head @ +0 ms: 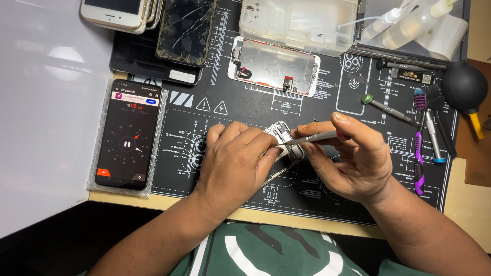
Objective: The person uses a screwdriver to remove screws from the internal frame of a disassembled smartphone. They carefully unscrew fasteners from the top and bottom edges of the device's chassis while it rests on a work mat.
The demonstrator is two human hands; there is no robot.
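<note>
The phone frame [284, 148] sits near the middle of the black repair mat [245, 110], tilted up off it and half hidden under your fingers. Your left hand [232, 163] is closed over its left part, thumb and fingertips pinching the edge to steady it. Your right hand [353, 158] is curled shut around a thin grey screwdriver [317, 137], whose tip meets the upper end of the frame; what the tip touches is too small to tell.

As for progress, the disassembly looks well along: the screen assembly [274, 66] already lies apart, face down, further up the mat, so the opening is done. Work inside the frame appears to be in hand, and how many screws or parts remain inside cannot be seen.

Beyond the screen stands a clear plastic parts box [299, 20], with squeeze bottles [409, 23] to its right. Spare tools lie right of your hands: a green-capped driver [386, 107], a purple brush [419, 148] and a black rubber air blower [464, 87]. At the upper left a cracked phone [186, 30] rests beside a stack of other phones [117, 14], and on the left edge of the desk [468, 204] a phone showing a stopwatch [128, 135] lies on bubble wrap.
</note>
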